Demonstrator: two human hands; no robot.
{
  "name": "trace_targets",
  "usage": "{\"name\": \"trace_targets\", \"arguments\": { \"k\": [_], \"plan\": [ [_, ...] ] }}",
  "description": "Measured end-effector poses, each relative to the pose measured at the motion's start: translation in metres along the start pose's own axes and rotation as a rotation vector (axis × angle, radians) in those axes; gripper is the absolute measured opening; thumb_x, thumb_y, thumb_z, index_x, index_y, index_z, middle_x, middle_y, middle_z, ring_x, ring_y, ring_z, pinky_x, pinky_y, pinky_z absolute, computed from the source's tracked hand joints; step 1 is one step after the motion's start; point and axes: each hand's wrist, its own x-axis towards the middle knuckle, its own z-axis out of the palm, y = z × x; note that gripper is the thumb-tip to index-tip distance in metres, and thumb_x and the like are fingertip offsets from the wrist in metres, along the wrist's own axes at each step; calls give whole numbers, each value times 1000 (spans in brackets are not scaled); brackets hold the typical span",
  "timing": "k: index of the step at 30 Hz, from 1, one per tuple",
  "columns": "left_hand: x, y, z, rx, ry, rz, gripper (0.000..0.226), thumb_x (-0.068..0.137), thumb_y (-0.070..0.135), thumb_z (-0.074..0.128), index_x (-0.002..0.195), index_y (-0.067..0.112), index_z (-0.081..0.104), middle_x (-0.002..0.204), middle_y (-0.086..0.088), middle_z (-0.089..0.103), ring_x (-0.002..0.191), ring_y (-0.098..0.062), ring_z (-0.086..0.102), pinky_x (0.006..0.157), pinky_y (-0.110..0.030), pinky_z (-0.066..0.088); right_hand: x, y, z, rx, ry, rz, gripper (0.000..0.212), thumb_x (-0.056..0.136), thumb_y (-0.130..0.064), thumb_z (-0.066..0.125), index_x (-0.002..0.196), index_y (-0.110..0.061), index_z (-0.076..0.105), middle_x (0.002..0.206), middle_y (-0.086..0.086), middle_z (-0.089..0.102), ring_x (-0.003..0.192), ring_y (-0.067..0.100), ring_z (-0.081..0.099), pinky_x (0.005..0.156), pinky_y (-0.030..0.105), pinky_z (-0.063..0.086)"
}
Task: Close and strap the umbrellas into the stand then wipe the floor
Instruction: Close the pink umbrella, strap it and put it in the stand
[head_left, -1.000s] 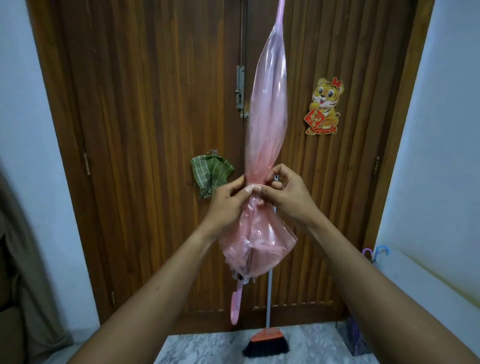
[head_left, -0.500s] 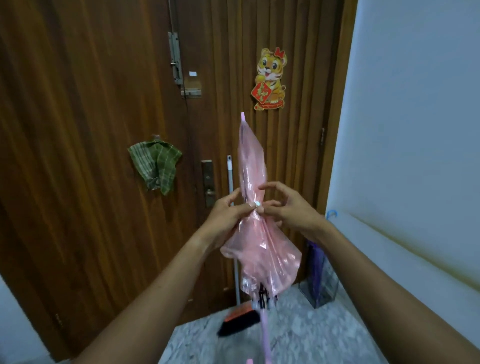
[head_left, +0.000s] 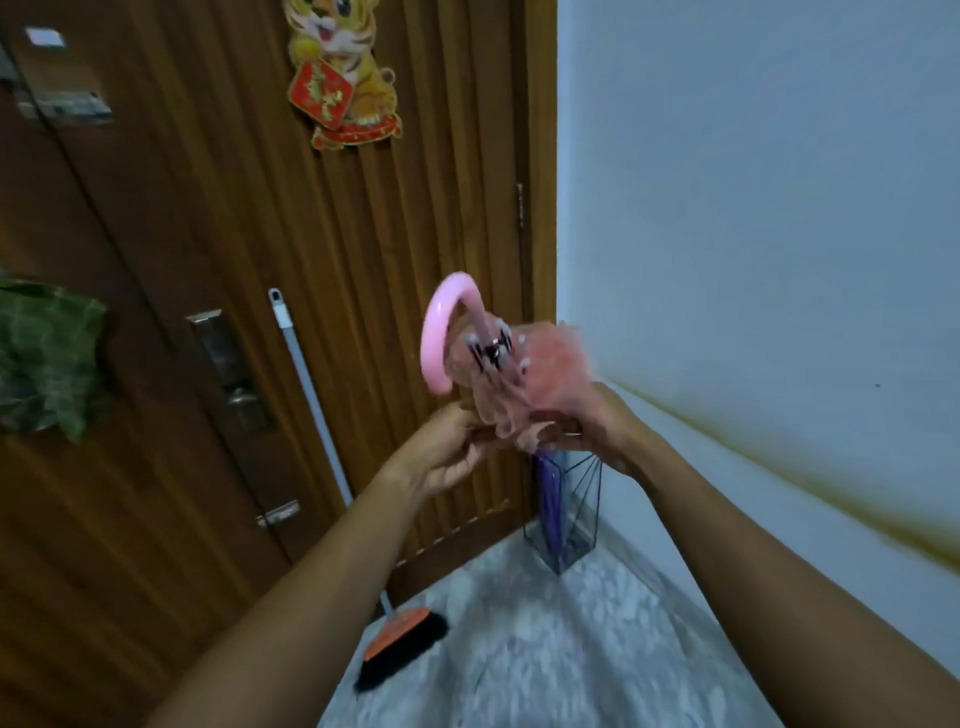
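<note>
Both hands — left hand, right hand — grip pink umbrella, handle up.

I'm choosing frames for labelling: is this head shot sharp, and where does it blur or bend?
Head view: the pink umbrella canopy and both hands, left hand and right hand, are motion-smeared; the wire stand and broom are soft; the door leans from wide-angle distortion; light is dim and even.

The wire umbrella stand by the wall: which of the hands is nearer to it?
Right. The right hand is directly above the wire umbrella stand, gripping the pink umbrella. The left hand also holds the umbrella but sits further left, toward the door.
</note>
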Motion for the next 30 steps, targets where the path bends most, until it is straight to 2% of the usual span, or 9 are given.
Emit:
{"name": "trace_targets", "arguments": {
  "k": [4,7,13,17,19,22,24,27,30],
  "plan": [
    [82,5,26,323,71,18,24,99,14,59,119,8,71,100,-1,75,76,-9,68,66,-19,49,62,6,-49,-109,66,-70,23,87,4,63,109,1,71,99,21,72,81,25,69,81,41,63],
    [137,6,31,521,116,86,25,93,20,70,118,17,73,96,20,74,84,13,67,65,-4,47,109,13,-72,-189,155,-121,17,81,-3,76,98,-2,76,99,19,74,83,31,75,74,42,64],
    [248,-3,30,403,130,74,31,94,7,67,124,1,68,113,-5,72,93,-8,68,80,-23,59,206,34,-107,-266,315,-143,12,75,-4,77,87,-1,78,87,13,77,71,28,76,72,49,63],
    [328,-8,14,394,132,101,11,91,5,70,96,13,76,92,-3,69,89,-12,62,83,-28,54,286,57,-127,-306,378,-132,6,76,-3,75,80,-7,77,83,11,77,70,24,76,74,49,62],
    [374,-18,1,401,121,122,19,89,4,72,83,20,79,88,-5,70,90,-19,61,88,-37,52,330,73,-134,-327,397,-121,8,75,-8,76,82,-10,79,87,6,78,77,23,76,78,49,61],
    [447,-34,-28,402,125,119,15,88,7,74,88,20,80,91,-11,71,86,-26,60,84,-43,50,400,104,-142,-359,430,-75,11,76,-14,76,84,-12,81,86,1,78,80,21,74,78,49,61],
    [495,-47,-49,404,130,45,8,88,15,75,89,21,80,97,-9,76,93,-28,71,92,-45,56,445,127,-144,-391,443,-50,10,78,-14,77,87,-11,81,89,1,79,78,21,74,76,48,60],
    [555,-82,-81,389,106,-70,20,94,7,64,91,22,78,106,-9,73,104,-25,68,99,-42,52,502,171,-147,-487,423,19,9,82,-14,80,89,-8,79,96,2,79,75,16,72,76,34,57],
    [606,-138,-112,441,76,-105,14,95,5,65,97,13,76,98,-8,73,90,-18,63,82,-34,49,544,233,-150,-520,410,105,5,83,-14,78,86,-10,79,91,0,77,75,11,68,70,22,44]
  ]
}}
